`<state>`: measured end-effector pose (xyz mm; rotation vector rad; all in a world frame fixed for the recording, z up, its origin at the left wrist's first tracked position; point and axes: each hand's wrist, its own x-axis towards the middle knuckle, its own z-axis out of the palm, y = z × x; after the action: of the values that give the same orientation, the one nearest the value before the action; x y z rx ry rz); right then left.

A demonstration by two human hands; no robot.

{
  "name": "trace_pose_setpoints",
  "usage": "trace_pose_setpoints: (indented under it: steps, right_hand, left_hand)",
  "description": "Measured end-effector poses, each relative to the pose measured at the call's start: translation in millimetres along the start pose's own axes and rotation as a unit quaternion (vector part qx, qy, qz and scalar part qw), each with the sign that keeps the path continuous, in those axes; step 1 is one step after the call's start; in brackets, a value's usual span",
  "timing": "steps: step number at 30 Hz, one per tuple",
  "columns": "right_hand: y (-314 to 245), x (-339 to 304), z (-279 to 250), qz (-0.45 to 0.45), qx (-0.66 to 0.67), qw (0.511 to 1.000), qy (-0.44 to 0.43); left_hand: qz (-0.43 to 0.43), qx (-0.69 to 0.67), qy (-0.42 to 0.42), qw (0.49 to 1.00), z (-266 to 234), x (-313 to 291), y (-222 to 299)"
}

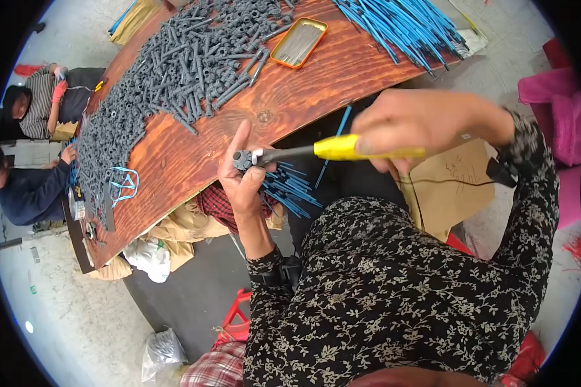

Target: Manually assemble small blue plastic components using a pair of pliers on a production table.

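My left hand (241, 174) grips a small dark grey plastic piece (242, 159) between thumb and fingers, just off the near edge of the wooden table (290, 97). In my right hand (419, 122) is a tool with a yellow handle (348, 148); its dark metal tip (284, 154) meets the grey piece. A big heap of similar grey plastic pieces (174, 71) covers the table's left and far part. A bundle of blue sticks (400, 26) lies at the table's far right.
An orange tin (298, 42) of thin metal pins sits on the table. More blue sticks (287, 187) lie below the table edge by my left hand. Two other people (35, 129) sit at the far left. Brown cardboard (445, 187), white bags (150, 257) and pink sacks (561, 109) lie around.
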<state>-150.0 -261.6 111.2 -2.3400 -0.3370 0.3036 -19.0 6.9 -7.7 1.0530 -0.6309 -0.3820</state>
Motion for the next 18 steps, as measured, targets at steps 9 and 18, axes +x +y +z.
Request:
trace_pose_setpoints:
  steps: [9, 18]
  right_hand:
    - [16.2, -2.3, 6.5, 0.207, 0.379, 0.879, -0.2]
    - [-9.8, -13.0, 10.3, -0.146, -0.226, 0.944, 0.189]
  left_hand:
    - [-0.024, 0.04, -0.016, 0.999, -7.7, -1.1, 3.5]
    - [-0.017, 0.039, 0.005, 0.999, -3.8, -0.8, 2.9]
